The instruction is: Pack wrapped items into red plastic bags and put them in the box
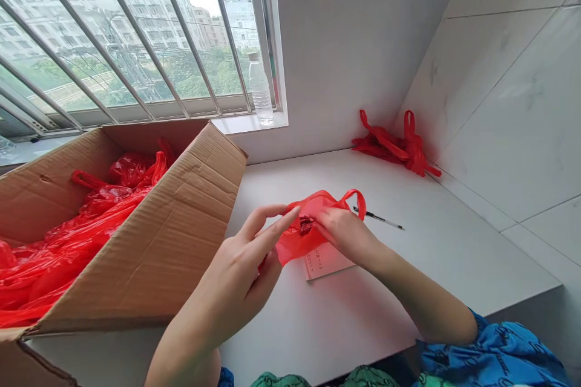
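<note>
A thin red plastic bag (pixel 297 248) is held up between my two hands over the white table, one loop handle standing up on its right. My left hand (pixel 249 260) grips the bag's left side, thumb and fingers bent around the edge. My right hand (pixel 342 230) reaches into the bag's mouth, its fingertips partly hidden and slightly blurred by the red film. Something dark red and crumpled (pixel 307 225) shows in the opening between the hands. Under the bag lies a small pale booklet (pixel 327 263) with printed marks, partly covered. A black pen (pixel 384 219) rests just behind my right hand.
On the left stands an open cardboard box (pixel 181 211) full of red plastic bags (pixel 100 217). More red bags (pixel 390 145) lie in the back right corner by the tiled wall. A clear bottle (pixel 260 91) stands on the sill of the barred window.
</note>
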`<state>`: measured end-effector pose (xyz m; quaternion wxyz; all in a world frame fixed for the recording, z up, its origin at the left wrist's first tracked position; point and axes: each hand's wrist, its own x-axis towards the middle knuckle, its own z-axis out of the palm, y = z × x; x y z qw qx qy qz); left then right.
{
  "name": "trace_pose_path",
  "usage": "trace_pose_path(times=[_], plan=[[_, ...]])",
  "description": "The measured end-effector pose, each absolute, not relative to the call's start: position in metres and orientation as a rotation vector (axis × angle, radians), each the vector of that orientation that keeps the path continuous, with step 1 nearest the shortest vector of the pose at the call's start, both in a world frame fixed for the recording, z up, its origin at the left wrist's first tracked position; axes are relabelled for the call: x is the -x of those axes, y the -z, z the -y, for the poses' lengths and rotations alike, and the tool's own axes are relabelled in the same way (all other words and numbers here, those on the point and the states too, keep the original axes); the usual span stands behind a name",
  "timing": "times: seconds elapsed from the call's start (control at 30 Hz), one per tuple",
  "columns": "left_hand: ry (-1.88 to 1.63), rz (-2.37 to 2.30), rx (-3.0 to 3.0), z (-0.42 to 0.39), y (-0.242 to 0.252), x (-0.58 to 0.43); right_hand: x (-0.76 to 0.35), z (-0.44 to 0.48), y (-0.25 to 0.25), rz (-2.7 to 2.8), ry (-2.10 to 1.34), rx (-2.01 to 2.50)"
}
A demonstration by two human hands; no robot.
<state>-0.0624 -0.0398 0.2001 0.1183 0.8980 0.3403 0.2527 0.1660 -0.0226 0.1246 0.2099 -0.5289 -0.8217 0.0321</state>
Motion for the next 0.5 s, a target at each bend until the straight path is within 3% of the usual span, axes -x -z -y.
trace_pose_path(times=[0.2,0.3,0.37,0.5], plan=[[-0.586,-1.193,-2.689,0.039,-0.190,0.058,-0.189,0.016,-0.109,2.165,-0.179,1.946],[-0.583,-1.100,-2.665,0.039,-0.191,0.053,-0.192,0.036,-0.118,2.054,0.032,2.009],[-0.585,-1.015,-2.636,0.040,-0.194,0.048,-0.186,0.046,-0.125,2.120,0.094,1.859],[-0.680,-0.895,-2.566,0.040,-0.196,0.043,-0.163,0.038,-0.129,2.306,-0.188,1.369]])
